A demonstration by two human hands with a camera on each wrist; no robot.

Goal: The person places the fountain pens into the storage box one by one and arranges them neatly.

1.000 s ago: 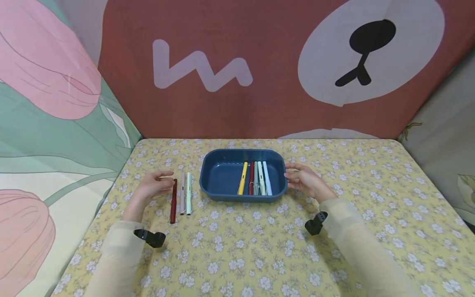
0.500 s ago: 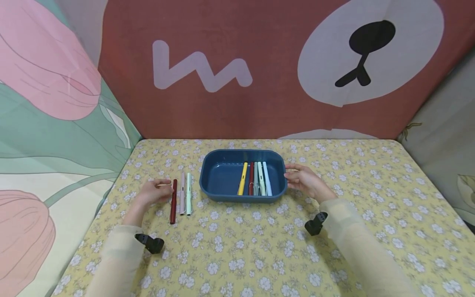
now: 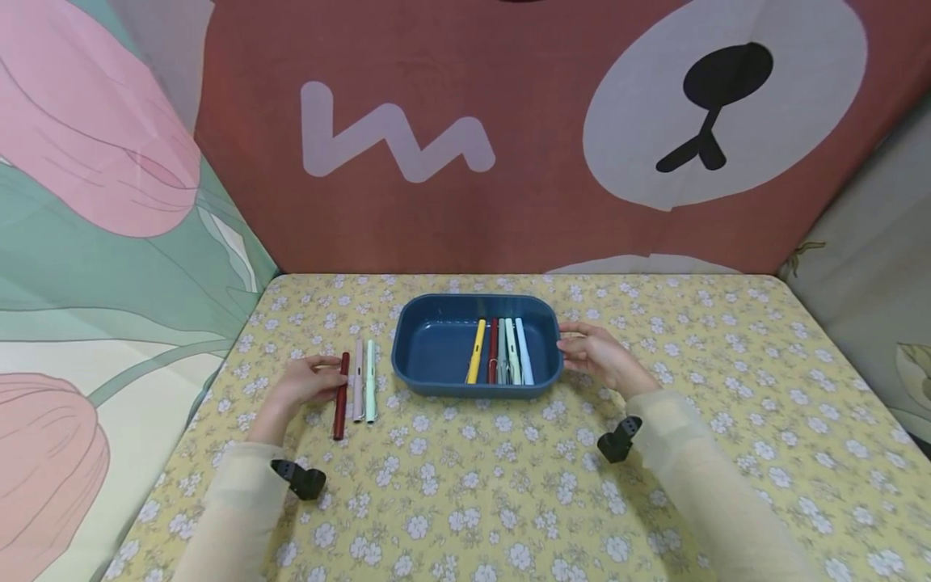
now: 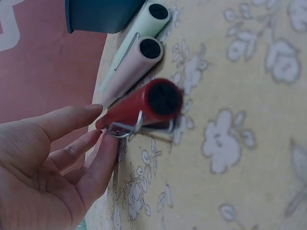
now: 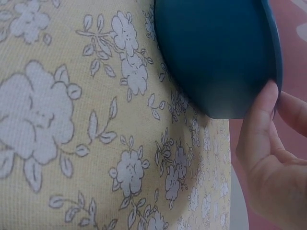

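on flowered cloth, left hand pinches a red pen; relaxed right hand touches tray holding five pens.

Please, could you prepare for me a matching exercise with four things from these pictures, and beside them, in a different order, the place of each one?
Things:
1. left hand
2. right hand
3. yellow pen
4. lilac pen

Places:
A. leftmost of the pens in the blue tray
B. at the dark red pen outside the tray
C. on the flowered cloth, between the dark red pen and the pale green pen
D. touching the tray's right end

Right pairs: 1-B, 2-D, 3-A, 4-C
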